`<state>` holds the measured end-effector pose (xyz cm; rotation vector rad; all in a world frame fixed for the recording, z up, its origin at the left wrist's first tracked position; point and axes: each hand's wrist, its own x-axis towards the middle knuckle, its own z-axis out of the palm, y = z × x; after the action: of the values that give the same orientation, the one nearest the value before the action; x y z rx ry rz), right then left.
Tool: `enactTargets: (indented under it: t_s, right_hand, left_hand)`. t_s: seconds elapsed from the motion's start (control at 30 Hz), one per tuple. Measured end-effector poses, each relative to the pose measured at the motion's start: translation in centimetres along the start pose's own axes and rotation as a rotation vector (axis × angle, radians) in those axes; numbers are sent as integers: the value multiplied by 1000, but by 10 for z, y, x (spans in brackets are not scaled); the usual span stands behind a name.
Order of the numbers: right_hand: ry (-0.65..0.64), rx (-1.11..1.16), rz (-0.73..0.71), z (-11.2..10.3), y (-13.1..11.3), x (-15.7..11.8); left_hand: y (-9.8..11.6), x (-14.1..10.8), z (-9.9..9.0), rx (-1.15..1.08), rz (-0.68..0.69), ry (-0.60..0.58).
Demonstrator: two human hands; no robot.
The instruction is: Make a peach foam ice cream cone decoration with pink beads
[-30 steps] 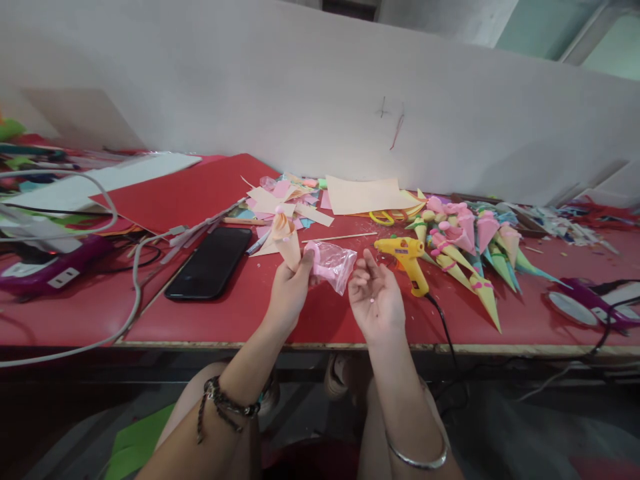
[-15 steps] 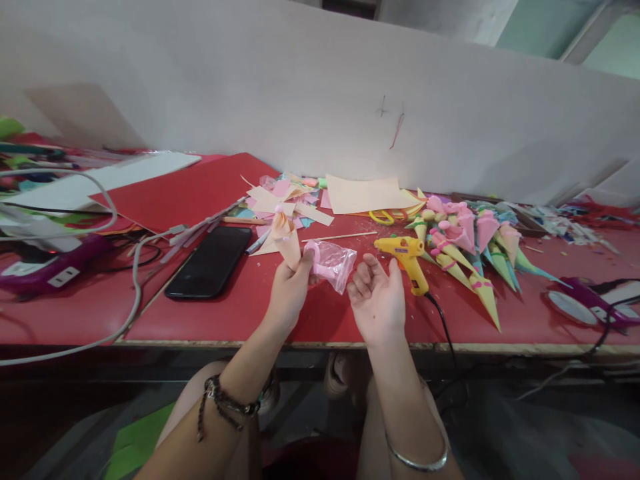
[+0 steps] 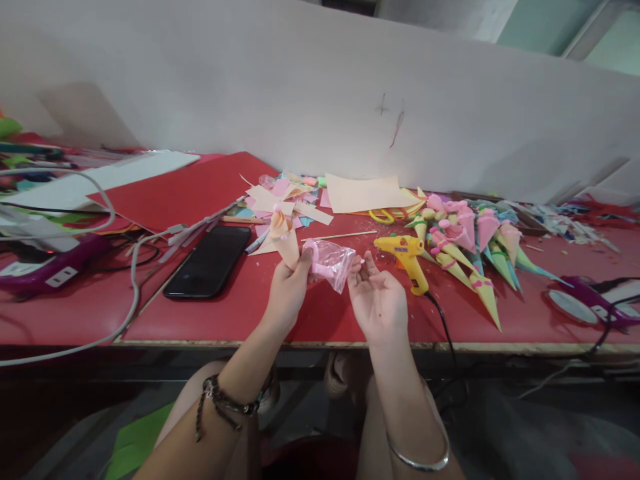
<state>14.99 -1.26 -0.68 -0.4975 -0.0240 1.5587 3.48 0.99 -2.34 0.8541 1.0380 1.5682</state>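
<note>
My left hand (image 3: 290,293) is closed round a peach paper cone (image 3: 285,245) with small pink bits at its top. The same hand also grips a clear plastic bag (image 3: 341,259) holding pink, clay-like material (image 3: 323,270). To the right, my right hand (image 3: 379,300) is palm up with its fingers apart, the fingertips close to the bag's free end. A tiny pink piece (image 3: 362,261) shows at those fingertips; whether it sticks to them I cannot tell. A yellow glue gun (image 3: 407,253) lies just beyond this hand.
Finished paper cones (image 3: 465,233) in yellow and pink are heaped at the right. A black phone (image 3: 209,262) lies at left beside a white cable (image 3: 136,287). Paper scraps (image 3: 280,197), a thin stick (image 3: 340,236) and yellow-handled scissors (image 3: 381,216) lie farther back, before a white wall (image 3: 250,87).
The fingers of my right hand have uncurled and spread beside the bag, and the tiny pink piece now shows at their tips. My left hand has barely moved.
</note>
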Motion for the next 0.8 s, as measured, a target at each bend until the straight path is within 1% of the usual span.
enactTargets:
  t_s: [0.17,0.4,0.6,0.73,0.8]
  right_hand:
    - [34,0,-26,2,4,1]
    - [-91,-66,-65,-8,10,7]
    - [-70,37,-18,-5,7,6]
    - [-127,65,28,-4,4,4]
    - [-136,78,55,-3,4,3]
  left_hand:
    - [2,-1,1,15,6,2]
    - [3,-1,1,-2,-10,20]
    - [3,-1,2,-14,-9,33]
    - [4,-2,2,-3,3,26]
    - [4,-2,2,1,3,23]
